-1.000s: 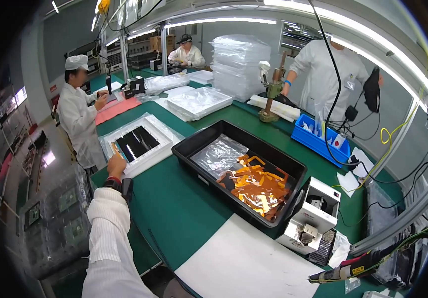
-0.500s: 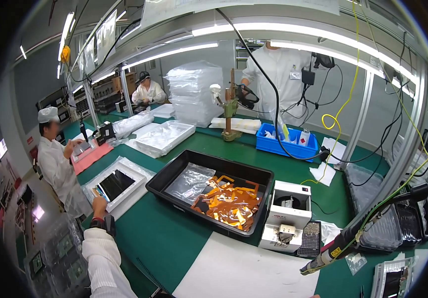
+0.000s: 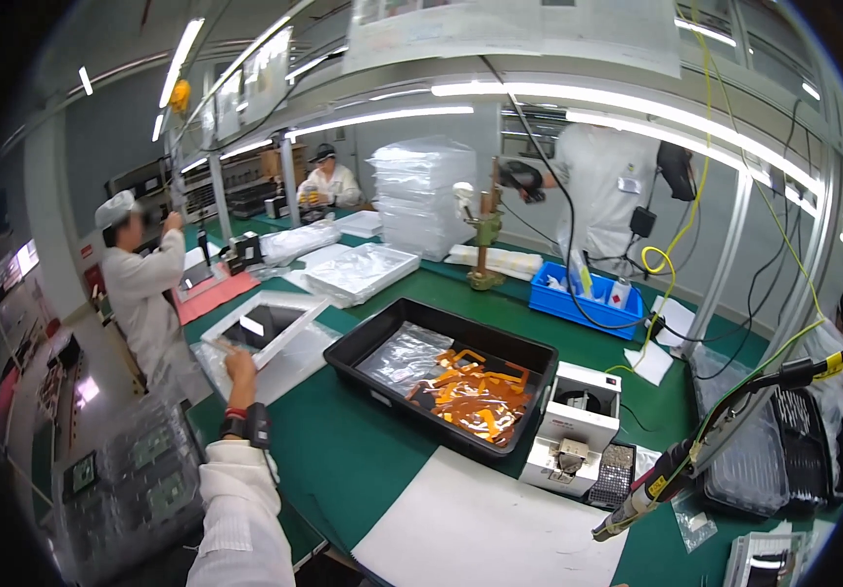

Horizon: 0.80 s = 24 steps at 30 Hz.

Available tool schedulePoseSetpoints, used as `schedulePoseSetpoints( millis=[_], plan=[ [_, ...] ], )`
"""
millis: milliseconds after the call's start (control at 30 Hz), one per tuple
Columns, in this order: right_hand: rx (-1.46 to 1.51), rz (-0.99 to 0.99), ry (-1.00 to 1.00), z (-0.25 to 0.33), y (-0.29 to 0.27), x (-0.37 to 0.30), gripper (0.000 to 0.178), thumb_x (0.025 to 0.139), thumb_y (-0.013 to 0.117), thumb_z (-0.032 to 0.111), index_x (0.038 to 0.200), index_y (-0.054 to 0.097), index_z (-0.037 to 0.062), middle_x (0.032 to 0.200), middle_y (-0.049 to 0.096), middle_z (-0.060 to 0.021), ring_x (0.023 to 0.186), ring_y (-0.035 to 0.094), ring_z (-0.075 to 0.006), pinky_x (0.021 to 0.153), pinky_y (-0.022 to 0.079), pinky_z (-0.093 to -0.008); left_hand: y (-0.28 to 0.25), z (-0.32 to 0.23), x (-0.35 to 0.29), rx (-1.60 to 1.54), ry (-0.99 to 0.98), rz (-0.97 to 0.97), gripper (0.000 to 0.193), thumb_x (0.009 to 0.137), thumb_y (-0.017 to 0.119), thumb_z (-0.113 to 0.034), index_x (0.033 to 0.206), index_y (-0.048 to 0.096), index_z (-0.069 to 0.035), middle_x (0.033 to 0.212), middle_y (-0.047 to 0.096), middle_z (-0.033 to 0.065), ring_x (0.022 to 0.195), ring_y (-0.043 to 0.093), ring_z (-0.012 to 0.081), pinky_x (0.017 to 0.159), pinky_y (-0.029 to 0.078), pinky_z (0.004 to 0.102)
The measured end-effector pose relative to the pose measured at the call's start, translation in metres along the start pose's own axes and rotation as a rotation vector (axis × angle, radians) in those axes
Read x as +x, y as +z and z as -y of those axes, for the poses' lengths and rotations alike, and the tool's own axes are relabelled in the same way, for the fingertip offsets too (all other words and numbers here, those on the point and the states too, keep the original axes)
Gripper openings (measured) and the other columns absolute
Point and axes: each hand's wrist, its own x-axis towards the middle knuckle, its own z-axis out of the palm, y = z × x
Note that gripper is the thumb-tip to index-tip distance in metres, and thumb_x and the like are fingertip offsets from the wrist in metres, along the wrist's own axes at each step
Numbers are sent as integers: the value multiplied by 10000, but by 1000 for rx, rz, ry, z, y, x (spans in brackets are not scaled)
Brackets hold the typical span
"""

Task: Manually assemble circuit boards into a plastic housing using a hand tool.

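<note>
My left hand (image 3: 239,368) grips the near edge of a white foam-like tray (image 3: 296,336). A dark, glossy flat panel (image 3: 279,319), like a display screen, lies in the tray and reflects the lights. The tray is tilted above a clear plastic-covered sheet or tray (image 3: 296,360) on the green bench. Right of it stands a black bin (image 3: 411,416) holding orange-brown flexible circuit strips (image 3: 480,391) and clear plastic bags (image 3: 404,354). My right hand is outside the picture.
A white bench device (image 3: 578,421), a white sheet (image 3: 470,538) and a hanging tool (image 3: 637,504) with cables are near right. Behind are a blue bin (image 3: 588,306), a green stand (image 3: 485,245) and stacked plastic-wrapped trays (image 3: 421,201). Co-workers work at left and behind.
My left hand has taken the tray's near edge, and the tray with its panel is now lifted at a tilt. The view has swung left. The left co-worker has raised a hand.
</note>
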Motion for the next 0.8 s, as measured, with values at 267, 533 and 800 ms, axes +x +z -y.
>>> schedulePoseSetpoints(
  millis=[267,533,800],
  plan=[
    [355,210,-185,72,-38,-55,182,924,606,197,950,612,17,740,623,-156,617,591,-292,564,464,-383,-110,-86,-159,-240,203,75,376,960,410,-228,970,571,111,963,629,248,885,613,344,819,470,404],
    [856,450,-324,126,-9,-53,298,952,587,177,1159,553,-35,849,657,-131,632,603,-157,530,460,-307,-222,-130,-354,-649,172,446,310,1022,421,-206,1180,521,41,979,562,53,873,504,103,806,432,259],
    [1168,457,-161,174,50,-53,522,965,581,268,1242,357,-113,775,640,-140,625,637,-153,540,506,-250,-265,-117,-457,-598,182,634,391,1042,370,-197,1334,402,60,1210,543,139,1057,538,153,927,439,286]
  ],
)
